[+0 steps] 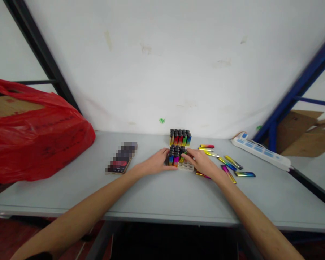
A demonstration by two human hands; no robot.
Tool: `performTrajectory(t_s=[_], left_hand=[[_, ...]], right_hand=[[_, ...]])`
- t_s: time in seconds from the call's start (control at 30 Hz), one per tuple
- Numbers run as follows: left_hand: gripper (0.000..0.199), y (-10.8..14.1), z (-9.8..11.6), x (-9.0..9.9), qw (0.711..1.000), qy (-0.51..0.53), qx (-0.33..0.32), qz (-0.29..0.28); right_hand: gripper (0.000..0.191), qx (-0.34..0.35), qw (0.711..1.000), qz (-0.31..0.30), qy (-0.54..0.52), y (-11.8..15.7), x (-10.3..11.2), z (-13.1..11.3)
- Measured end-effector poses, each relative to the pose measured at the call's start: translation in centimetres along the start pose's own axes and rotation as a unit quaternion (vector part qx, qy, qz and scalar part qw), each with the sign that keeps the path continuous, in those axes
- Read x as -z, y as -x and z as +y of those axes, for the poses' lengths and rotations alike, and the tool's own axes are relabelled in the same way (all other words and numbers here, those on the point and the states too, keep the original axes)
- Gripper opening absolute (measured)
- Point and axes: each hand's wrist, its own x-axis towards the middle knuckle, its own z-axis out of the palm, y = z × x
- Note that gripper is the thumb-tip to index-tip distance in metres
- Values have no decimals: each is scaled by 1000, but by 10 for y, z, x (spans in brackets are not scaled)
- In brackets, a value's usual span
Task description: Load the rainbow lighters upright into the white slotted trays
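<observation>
A pale tray with round holes [189,167] sits mid-table, its left part filled with upright lighters [173,159] that have black tops and shiny coloured bodies. My left hand [159,161] is closed around the left side of this tray, thumb at the front and fingers behind. Pinched in my right hand [199,159] is a yellow-green lighter [182,158], upright at the tray beside the filled part; whether it is seated in a hole I cannot tell. More loose lighters [227,163] lie scattered right of my right hand. One pair lies partly hidden under that wrist.
Behind the tray, near the wall, stands a full block of upright lighters [180,138]. A phone [121,159] lies on the left, beyond it a red plastic bag [38,133]. A white power strip [261,153] and an open cardboard box [303,133] are at the right.
</observation>
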Motion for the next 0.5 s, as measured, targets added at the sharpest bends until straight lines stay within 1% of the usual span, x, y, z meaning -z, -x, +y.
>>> performTrajectory(t_s=[0.17,0.33,0.5], left_hand=[[78,0,0,0,1000,-2,-10,-1],[78,0,-1,0,1000,-10,-10,0],[78,1,0,0,1000,-6,-5,-8]], right_hand=[[34,-5,1000,8,10,0,-4,0],[28,9,999,-24,24,-1,2,1],[26,-7,994,-56,94,-1,6,-2]])
